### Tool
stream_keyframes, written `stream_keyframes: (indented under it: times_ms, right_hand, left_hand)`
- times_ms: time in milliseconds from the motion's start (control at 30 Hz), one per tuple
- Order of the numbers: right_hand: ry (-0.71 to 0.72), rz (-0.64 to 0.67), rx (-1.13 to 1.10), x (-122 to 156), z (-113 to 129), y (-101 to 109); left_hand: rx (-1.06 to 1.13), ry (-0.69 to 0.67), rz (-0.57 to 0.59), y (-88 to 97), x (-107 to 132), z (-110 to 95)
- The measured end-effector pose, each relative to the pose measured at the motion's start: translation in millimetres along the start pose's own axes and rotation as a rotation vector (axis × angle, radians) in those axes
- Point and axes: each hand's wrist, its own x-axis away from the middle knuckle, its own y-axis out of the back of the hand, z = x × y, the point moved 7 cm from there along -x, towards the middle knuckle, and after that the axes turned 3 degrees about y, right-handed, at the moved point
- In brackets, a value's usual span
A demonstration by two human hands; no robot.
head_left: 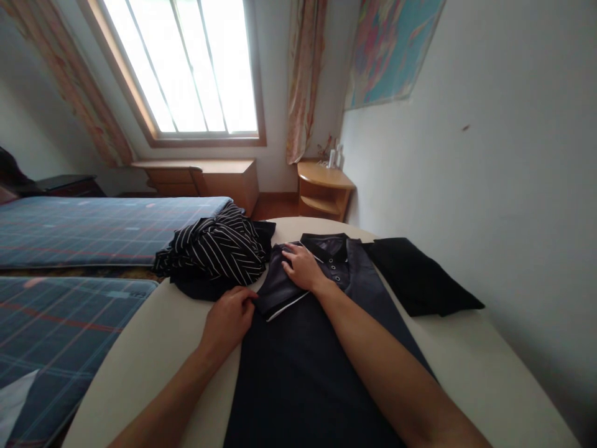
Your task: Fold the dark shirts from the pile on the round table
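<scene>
A dark navy polo shirt point(298, 373) lies spread on the round cream table, its collar point(321, 244) and buttons at the far end. On its left side, a sleeve point(280, 289) with a white-edged cuff is folded in over the body. My left hand point(233, 314) is closed, thumb and fingers pinching the shirt sleeve at its left edge. My right hand point(301, 266) rests flat on the folded part near the collar, fingers spread. Black cloth point(420, 277) extends to the right of the shirt; whether it is joined to it I cannot tell.
A heap of black-and-white striped clothing point(219, 246) sits at the table's far left. Beds with blue plaid mattresses point(107, 230) stand left of the table point(153, 361). A white wall point(504, 186) runs along the right, and a small corner shelf point(324, 174) stands beyond the table.
</scene>
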Motion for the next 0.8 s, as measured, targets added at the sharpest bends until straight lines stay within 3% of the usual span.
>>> stream_keyframes:
  times_ms: [100, 200, 300, 433, 600, 800]
  right_hand:
    - [0.056, -0.040, -0.021, -0.1, 10.6, 8.1]
    - [0.102, 0.088, -0.026, 1.4, 17.6, -2.9]
    - [0.041, 0.201, 0.012, 4.9, 13.1, -17.9]
    - [-0.015, 0.233, 0.031, 6.5, 9.0, -23.6]
    - [-0.031, 0.115, 0.054, -1.2, 14.4, 0.5]
    - [-0.269, 0.117, -0.147, -7.1, 12.9, 25.0]
  left_hand:
    - [-0.045, 0.070, -0.028, 1.9, -0.1, 0.2]
    - [-0.136, 0.078, -0.067, 2.9, -0.7, -0.3]
    - [-0.201, 0.076, -0.069, 1.2, -0.6, -0.7]
    - [-0.113, 0.092, -0.035, -3.2, 0.2, 0.8]
    - [0.055, 0.049, -0.113, 0.9, 4.3, -6.4]
    - [0.075, -0.161, -0.203, 7.4, 18.7, -37.0]
